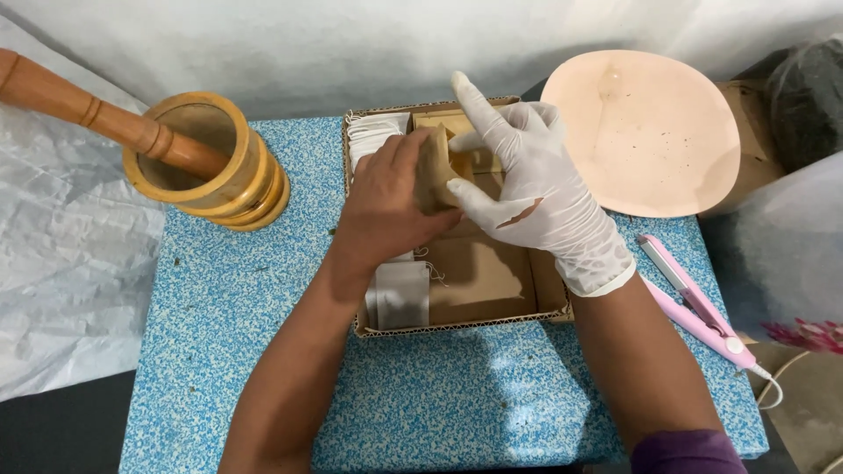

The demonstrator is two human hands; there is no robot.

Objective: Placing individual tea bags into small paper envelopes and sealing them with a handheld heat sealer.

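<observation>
Centrally, in the head view, both hands met over an open cardboard box [492,298] that lay on a blue speckled table [237,307].

Left hand [391,197]: bare, its fingers were closed around a small brown paper pouch [435,171], gripping it from the left side just above the box's far half.

Right hand [527,189]: it wore a white glove, torn at the back so that a patch of skin showed. Thumb and bent fingers pinched the pouch from the right, while the index finger stood straight, pointing far and slightly left. The two hands touched at the pouch.

Box: shallow, with a corrugated rim. Stacked white filter bags [373,136] with strings filled its far left corner; one more white bag [402,294] lay flat at its near left, partly under the left wrist. Brown card covered the floor of the box on the right.

Left of the box, apart from it, stood a ringed wooden mortar [219,175] with a wooden pestle [97,118] leaning out of it toward the far left. A pale pink plate [650,132], flecked with dark specks, rested at the far right, overhanging the table's edge. A pink sealing tool [694,303] with a white cord lay near the right edge, just beside the right forearm. Crumpled white sheeting [61,263] covered the ground to the left, and a dark bag [803,96] sat at the far right corner.
</observation>
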